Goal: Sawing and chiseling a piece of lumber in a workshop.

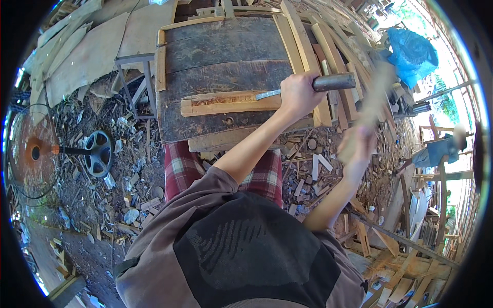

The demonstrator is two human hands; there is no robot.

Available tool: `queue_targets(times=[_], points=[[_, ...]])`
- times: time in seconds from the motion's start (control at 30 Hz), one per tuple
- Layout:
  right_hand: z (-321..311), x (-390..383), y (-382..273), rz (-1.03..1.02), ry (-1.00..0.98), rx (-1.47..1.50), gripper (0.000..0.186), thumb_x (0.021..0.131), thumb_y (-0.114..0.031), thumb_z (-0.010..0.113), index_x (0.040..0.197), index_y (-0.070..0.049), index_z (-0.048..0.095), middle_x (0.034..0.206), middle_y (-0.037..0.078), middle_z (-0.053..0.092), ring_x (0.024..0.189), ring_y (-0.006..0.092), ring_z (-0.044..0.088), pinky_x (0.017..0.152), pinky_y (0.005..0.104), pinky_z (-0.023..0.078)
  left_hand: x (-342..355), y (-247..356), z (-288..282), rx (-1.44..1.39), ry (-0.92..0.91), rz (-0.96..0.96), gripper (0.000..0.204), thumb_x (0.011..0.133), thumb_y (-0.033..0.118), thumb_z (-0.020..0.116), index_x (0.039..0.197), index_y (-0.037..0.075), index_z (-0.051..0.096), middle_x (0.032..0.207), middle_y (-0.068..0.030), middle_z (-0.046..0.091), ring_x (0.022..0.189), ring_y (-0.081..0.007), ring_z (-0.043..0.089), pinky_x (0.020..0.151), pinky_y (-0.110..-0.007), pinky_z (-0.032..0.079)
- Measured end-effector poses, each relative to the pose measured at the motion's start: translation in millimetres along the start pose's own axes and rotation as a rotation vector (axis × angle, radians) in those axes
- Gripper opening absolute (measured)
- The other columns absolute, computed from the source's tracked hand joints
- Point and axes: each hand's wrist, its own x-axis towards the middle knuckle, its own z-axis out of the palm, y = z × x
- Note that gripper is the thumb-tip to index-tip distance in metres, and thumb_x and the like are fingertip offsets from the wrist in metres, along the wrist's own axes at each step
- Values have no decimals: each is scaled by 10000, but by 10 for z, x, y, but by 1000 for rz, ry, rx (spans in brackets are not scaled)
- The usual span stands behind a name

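My left hand (299,96) is closed round a chisel (336,82). Its dark round handle sticks out to the right, and its metal blade points left. The blade's tip meets the top of a light wooden piece (221,107), which lies across the dark workbench (226,46) and has a rough, cut strip along it. Off to the right, my right hand (356,145) grips a wooden mallet (377,97), raised apart from the chisel handle and smeared by motion, so its exact shape is unclear.
Long wooden strips (300,41) lie along the bench's right side. A blue plastic bag (412,55) is at the far right. Left of the bench stand a metal frame (136,84) and a fan (36,152). Wood scraps litter the ground. Another person (439,151) is at the right.
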Motion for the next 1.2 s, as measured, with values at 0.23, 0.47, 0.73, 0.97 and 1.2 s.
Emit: queue_targets(times=[0.23,0.47,0.73,0.97,1.2], points=[[-166,83,-72,-72,-151,169,618,945,-466,516,1318,22,450,755,66,553,547,128,533,446,263,449,5,-12,-19,19,-88,-10,178,682,237,729,763,102,648,654,-134,628,665,-339,644,592,-431,494],[-166,24,337,95,-211,12,654,932,-506,524,1343,-7,426,730,63,534,557,111,505,432,231,413,-62,-106,93,82,-133,-28,169,669,254,722,756,125,659,634,-127,627,639,-338,640,589,-433,504],[89,-117,411,160,-128,61,573,944,-438,521,1332,-26,432,710,53,498,560,107,495,442,240,409,-30,-117,29,100,-116,-17,124,667,221,710,726,124,660,619,-123,623,618,-330,637,565,-429,493],[2,1,292,-79,131,320,604,932,-491,509,1303,-19,445,718,59,513,548,108,471,435,239,378,-106,-127,48,109,-152,-8,87,669,191,678,675,113,639,615,-128,622,609,-340,635,564,-443,489],[-256,-55,297,-11,-116,30,581,935,-472,519,1319,-44,435,731,59,516,536,105,479,431,219,392,-105,-251,53,138,-129,-11,154,658,241,715,680,112,635,606,-129,608,608,-337,627,552,-433,485]])
